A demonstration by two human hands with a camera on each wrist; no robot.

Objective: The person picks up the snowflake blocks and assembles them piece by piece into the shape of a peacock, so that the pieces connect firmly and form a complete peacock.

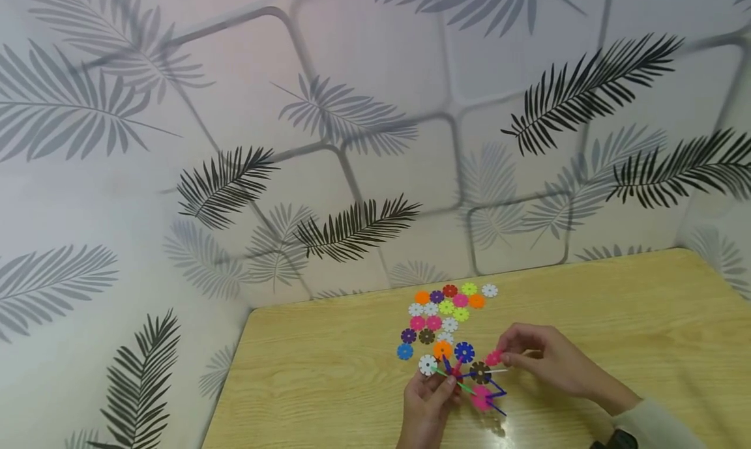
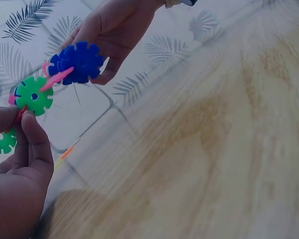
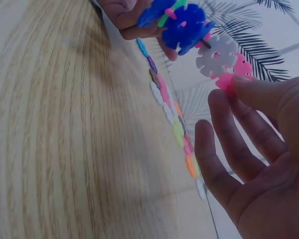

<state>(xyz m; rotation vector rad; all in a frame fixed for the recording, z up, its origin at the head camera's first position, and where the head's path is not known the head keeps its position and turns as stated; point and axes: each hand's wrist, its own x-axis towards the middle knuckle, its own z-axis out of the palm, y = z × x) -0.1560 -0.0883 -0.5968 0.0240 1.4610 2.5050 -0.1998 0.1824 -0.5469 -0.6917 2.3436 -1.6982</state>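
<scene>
My left hand [image 1: 425,403] pinches a red disc [image 1: 454,375] in a built cluster of notched plastic discs, held up off the table. Green, blue, brown, orange, white and pink discs stick out of it at several angles. Between the thumb and fingers of my right hand [image 3: 259,154] is a pink disc [image 3: 241,67]. It meets or overlaps a white disc [image 3: 217,57] on the cluster's right side; whether the notches are joined I cannot tell. A green disc [image 2: 34,96] and a blue disc [image 2: 84,62] face the left wrist camera.
Several loose discs, among them a light blue disc [image 1: 405,351] and an orange disc [image 1: 476,301], lie flat in a group behind the cluster. The wooden table [image 1: 305,371] runs back to a leaf-patterned wall [image 1: 387,175].
</scene>
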